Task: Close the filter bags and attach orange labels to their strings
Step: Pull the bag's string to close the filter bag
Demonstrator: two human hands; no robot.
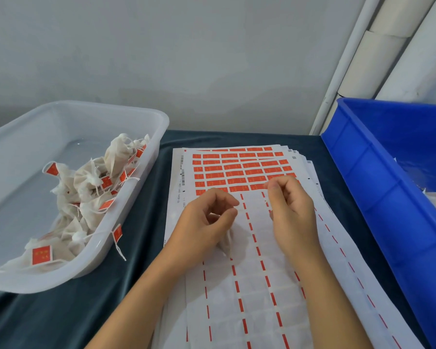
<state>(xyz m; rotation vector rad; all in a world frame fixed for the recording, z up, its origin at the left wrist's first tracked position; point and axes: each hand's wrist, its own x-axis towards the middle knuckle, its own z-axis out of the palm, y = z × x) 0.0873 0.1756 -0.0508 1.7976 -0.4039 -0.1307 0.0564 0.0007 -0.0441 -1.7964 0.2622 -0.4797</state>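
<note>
filter bag (225, 241) under left hand (207, 222)

tray (146, 117): clear glossy plastic | bin (363, 177): blue plastic | tablecloth (61, 311): dark matt cloth | label sheets (262, 285): paper

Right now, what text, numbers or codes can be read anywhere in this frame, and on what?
Label sheet, left margin: barcodes and sideways digits, roughly "0802-1600 14458-55", too blurred to confirm.
Orange labels on the sheet: pale marks, too small to read.
Labels on the bags in the clear tub: unreadable.
Blue bin: no text visible.
</note>
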